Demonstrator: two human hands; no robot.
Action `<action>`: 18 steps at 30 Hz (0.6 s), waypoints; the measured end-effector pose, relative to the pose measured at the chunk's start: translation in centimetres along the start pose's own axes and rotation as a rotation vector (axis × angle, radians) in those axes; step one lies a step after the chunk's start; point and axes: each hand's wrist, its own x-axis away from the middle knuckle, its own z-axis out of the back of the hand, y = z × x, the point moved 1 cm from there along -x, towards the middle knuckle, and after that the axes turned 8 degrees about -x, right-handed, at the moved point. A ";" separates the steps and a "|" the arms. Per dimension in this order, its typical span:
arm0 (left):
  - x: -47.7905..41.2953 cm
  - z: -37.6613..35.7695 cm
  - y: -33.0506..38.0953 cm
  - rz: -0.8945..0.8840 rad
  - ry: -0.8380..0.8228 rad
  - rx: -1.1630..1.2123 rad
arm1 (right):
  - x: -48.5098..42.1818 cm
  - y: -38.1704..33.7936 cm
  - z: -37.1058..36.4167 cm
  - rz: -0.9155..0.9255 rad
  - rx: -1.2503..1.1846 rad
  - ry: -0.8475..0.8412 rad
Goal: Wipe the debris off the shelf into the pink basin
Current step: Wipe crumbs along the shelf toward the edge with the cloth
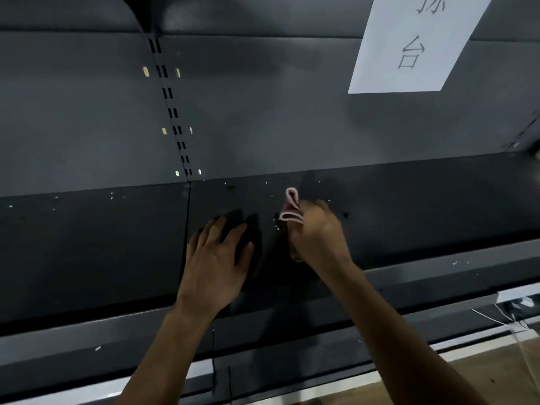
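— Debris (276, 226) first: which way does it lie from the cloth?

— The nearest white specks sit just left of the pink-and-white cloth (289, 206), between the two hands. More are strung along the back edge of the shelf (409, 206), and a few lie well off to the left, past the seam.

— Which hand is nearer?

— The right hand (318, 233). Its fingers are curled round the bunched cloth, a loop of which sticks up behind the knuckles. The left hand (216, 258) lies flat on the shelf with straight, spread fingers, holding nothing.

— And the pink basin?

— Not in view, so I cannot tell which way the sweep should go. My guess is it waits below the front lip (438, 271), which would mean pulling the specks forward.

— Anything in the way?

— The left hand itself, if the cloth goes leftward. Otherwise there is only the slotted upright (172, 112) and a paper sign (409, 45) on the back panel, both clear of the shelf surface.
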 end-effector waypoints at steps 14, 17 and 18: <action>-2.2 -1.1 1.0 -0.044 -0.092 -0.067 | -3.8 8.9 6.2 -0.201 0.260 0.063; -2.1 -1.1 0.9 -0.044 -0.091 -0.078 | -3.3 5.1 2.6 -0.026 0.208 -0.015; -2.1 -1.1 0.9 -0.041 -0.095 -0.085 | -3.2 3.9 1.6 0.013 0.197 -0.048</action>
